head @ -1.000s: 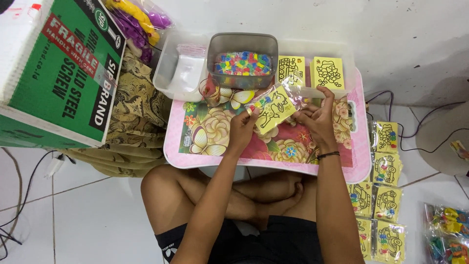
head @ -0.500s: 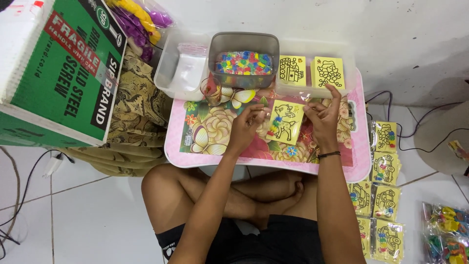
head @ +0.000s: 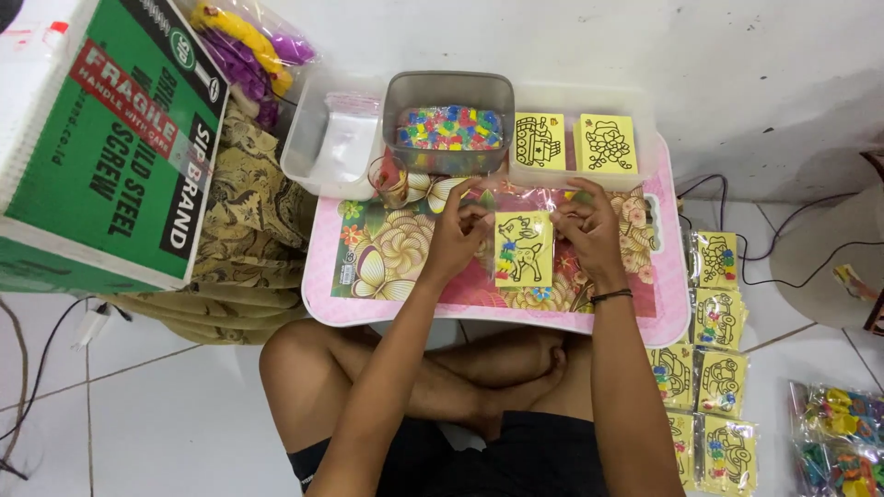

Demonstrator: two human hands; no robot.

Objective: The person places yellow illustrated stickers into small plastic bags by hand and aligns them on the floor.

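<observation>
White floor tiles and a white wall surround a pink floral tray table (head: 368,308) at frame centre, where the left hand (head: 453,237) and right hand (head: 589,230) have their fingertips closed on the left and right upper edges of a yellow picture card (head: 523,249) in a clear sleeve, lying flat on the table between them. Judged from its look, the card is light, thin, easily bent, and slippery in its film; it is best pinched at opposite edges. Above sit a grey tub of coloured beads (head: 448,124) and two more yellow cards (head: 573,143); finished packets (head: 704,368) lie at lower right.
</observation>
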